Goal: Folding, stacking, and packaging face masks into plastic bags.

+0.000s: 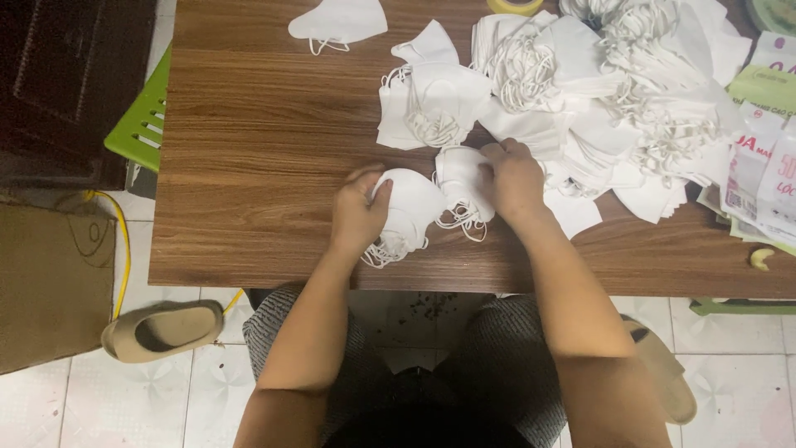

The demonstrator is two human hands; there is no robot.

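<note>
Near the table (249, 166) edge, the left hand (358, 214) grips a mask stack (410, 211); the right hand (514, 178) pinches another mask (461, 178) just beside it.

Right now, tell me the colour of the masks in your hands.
White masks, head view.

— Where are your hands?
— Both out in front of me, forearms bare and angled inward. My left hand (358, 214) is curled, thumb up, fingers (375, 217) closed in a grip.
— And the right?
— My right hand (514, 178) lies knuckles up, just beside the left, fingers bent and pinching.
</note>
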